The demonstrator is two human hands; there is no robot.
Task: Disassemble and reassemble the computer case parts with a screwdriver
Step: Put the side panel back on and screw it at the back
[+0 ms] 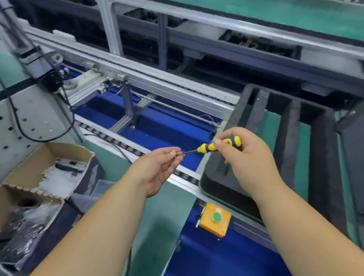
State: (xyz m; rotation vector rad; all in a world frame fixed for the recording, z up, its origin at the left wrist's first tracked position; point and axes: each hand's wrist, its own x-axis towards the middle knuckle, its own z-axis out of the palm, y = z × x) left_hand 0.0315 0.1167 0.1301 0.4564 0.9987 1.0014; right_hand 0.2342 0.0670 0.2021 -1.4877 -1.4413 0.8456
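Between both hands, a screwdriver [214, 146] with yellow-and-black striped handle, thin dark shaft.

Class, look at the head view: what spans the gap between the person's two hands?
The screwdriver's thin metal shaft, running from the right hand to the left hand's fingertips.

Both bare forearms reach forward, converging. The right hand [244, 153] is raised, fingers curled round a yellow-and-black striped plastic-handled screwdriver [217, 145]. The left hand [159, 168], palm turned inward, pinches at its thin metal tip.
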